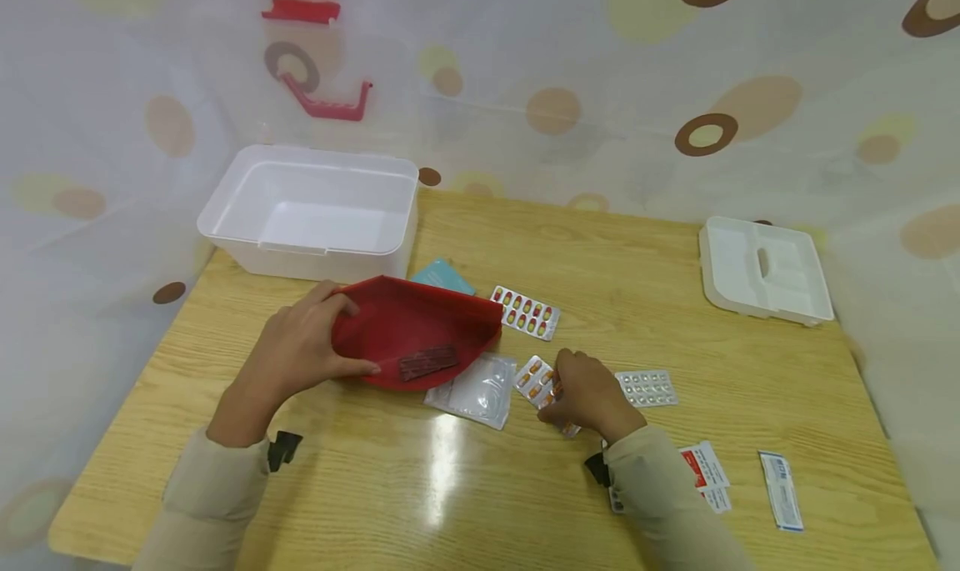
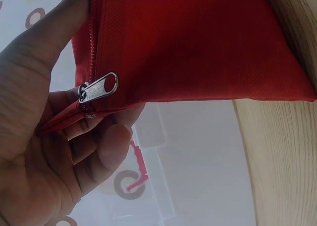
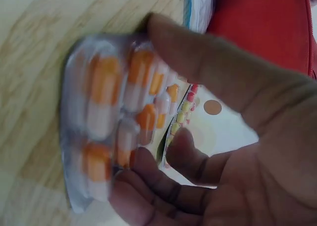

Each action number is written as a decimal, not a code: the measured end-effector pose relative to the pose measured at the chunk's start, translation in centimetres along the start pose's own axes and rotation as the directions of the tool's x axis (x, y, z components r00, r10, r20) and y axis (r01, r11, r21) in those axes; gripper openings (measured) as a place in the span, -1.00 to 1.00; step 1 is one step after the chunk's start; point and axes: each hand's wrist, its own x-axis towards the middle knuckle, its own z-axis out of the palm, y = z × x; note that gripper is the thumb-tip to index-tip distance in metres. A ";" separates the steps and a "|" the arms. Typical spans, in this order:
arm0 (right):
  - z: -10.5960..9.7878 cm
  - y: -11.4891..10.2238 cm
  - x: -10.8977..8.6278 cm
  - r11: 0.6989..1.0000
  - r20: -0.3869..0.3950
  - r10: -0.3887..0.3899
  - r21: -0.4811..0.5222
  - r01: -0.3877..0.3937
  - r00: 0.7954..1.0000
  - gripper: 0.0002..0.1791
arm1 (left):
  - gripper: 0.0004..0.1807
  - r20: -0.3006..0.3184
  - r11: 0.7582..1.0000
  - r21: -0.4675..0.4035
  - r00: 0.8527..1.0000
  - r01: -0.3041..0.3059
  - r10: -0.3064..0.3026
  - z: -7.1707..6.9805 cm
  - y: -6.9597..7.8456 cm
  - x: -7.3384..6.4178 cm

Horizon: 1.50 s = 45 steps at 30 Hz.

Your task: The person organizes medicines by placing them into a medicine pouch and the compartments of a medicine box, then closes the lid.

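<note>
My left hand (image 1: pixel 300 342) grips the left end of a red zippered pouch (image 1: pixel 405 313), whose mouth gapes toward me. A dark ribbed strip (image 1: pixel 427 363) shows at the pouch's lower side. In the left wrist view the metal zipper pull (image 2: pixel 101 88) hangs at the corner, close to the fingers. Right of the pouch, my right hand (image 1: pixel 592 396) pinches a blister pack of orange-and-white capsules (image 3: pixel 133 87) between thumb and fingers. The pack is tilted and low over the table; the hand covers part of it in the head view.
A white open box (image 1: pixel 307 258) stands behind the pouch, a white divided tray (image 1: pixel 765 271) at the back right. Around lie a red-and-yellow capsule pack (image 1: pixel 527 313), a clear packet (image 1: pixel 480 392), a blue packet (image 1: pixel 442 277), a silver tablet pack (image 1: pixel 648 388) and small sachets (image 1: pixel 782 492).
</note>
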 end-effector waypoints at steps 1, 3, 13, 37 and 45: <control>0.0 0.1 0.0 1.000 0.000 0.002 0.015 -0.002 1.000 -0.47 | -0.23 -0.001 1.000 0.000 1.000 0.000 0.000 0.0 0.0 0.0; 0.0 0.1 0.0 1.000 0.006 0.019 0.020 -0.019 1.000 -0.44 | -0.23 -0.002 1.000 0.000 1.000 0.000 0.000 0.0 0.0 0.0; -0.6 -0.9 -0.4 0.985 -0.066 0.056 -0.161 -0.066 0.996 -0.78 | -0.24 -0.004 1.000 0.000 1.000 -0.002 0.002 0.0 0.1 0.0; -1.5 -14.9 -0.5 0.723 -0.280 -0.678 -0.421 0.548 0.679 -0.73 | -0.21 0.034 1.000 -0.015 0.999 0.006 -0.006 0.0 -0.1 0.0; 0.9 -16.3 3.5 0.744 -0.151 -0.520 -0.564 0.359 0.841 -0.83 | -0.19 0.029 1.000 -0.010 1.000 0.002 -0.002 -0.1 -0.1 0.1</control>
